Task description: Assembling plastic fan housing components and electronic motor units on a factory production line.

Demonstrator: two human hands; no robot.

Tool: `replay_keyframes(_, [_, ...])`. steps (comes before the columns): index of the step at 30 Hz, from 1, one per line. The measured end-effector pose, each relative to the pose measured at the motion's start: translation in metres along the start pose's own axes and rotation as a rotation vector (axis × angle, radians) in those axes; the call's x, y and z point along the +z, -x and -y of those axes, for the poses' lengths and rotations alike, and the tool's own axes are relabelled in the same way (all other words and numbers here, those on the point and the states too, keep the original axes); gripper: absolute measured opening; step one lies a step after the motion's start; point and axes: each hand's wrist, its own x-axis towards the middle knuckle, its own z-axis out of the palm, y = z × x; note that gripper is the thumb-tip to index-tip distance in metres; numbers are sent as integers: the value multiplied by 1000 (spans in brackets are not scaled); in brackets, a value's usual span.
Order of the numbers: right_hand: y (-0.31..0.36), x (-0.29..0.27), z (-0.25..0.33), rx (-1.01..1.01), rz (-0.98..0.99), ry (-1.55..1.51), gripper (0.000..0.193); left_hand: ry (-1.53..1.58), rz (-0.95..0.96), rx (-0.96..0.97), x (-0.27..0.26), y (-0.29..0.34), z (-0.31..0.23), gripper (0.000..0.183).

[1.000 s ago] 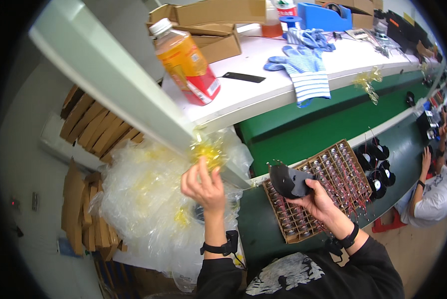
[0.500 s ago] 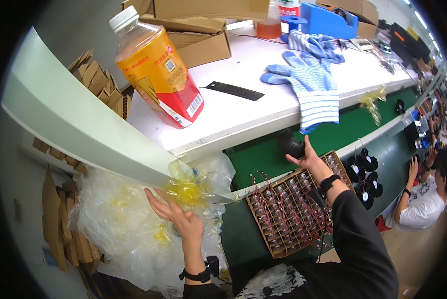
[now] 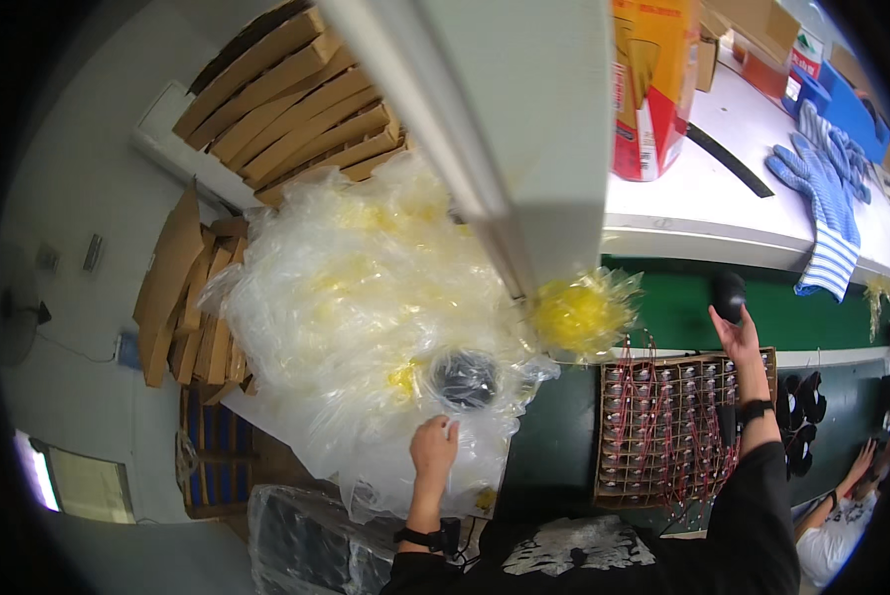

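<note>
At the pile of clear and yellow-tinted plastic bags (image 3: 356,327), my left hand (image 3: 433,454) has its fingers curled closed; whatever they may hold is hidden. Just beyond it, a dark round part (image 3: 465,379) shows through the film. Over the green belt, my right hand (image 3: 739,339) grips a black rounded part (image 3: 729,294) at its fingertips. Below that hand lies a divided cardboard tray (image 3: 663,431) of small metallic parts with red and black wires.
A pale post (image 3: 554,129) rises beside a yellow film bundle (image 3: 586,315). The white shelf (image 3: 683,218) bears a bottle (image 3: 653,89) and striped gloves (image 3: 822,188). Folded cardboard (image 3: 296,109) is stacked far left. Black round parts (image 3: 802,407) and a co-worker's hand (image 3: 862,461) are at right.
My view has swung left, bringing more of the bag pile into sight. My left hand has gone from open beside the yellow film to curled over the pile. The right hand still has the black part.
</note>
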Motion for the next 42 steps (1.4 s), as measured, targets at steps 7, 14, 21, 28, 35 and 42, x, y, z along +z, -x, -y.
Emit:
replay_keyframes(7, [174, -21, -107, 98, 318, 796, 41, -132, 207, -374, -2, 38, 37, 47])
replay_keyframes(14, [223, -46, -245, 593, 562, 1519, 63, 1096, -76, -295, 86, 57, 113, 27])
replay_keyframes(21, [216, -58, -406, -570, 1283, 2135, 92, 1501, 67, -98, 45, 82, 22, 17])
replay_keyframes(28, [160, -66, -472, -580, 792, 1915, 35, 1682, -24, -60, 34, 105, 47, 34])
replay_keyframes(35, [192, -16, -467, -634, 916, 1698, 16, 326, -18, 263, 48, 70, 55, 22])
replay_keyframes(42, [223, 42, -443, -623, 745, 1394, 20, 532, -327, 291, -30, 41, 36, 20])
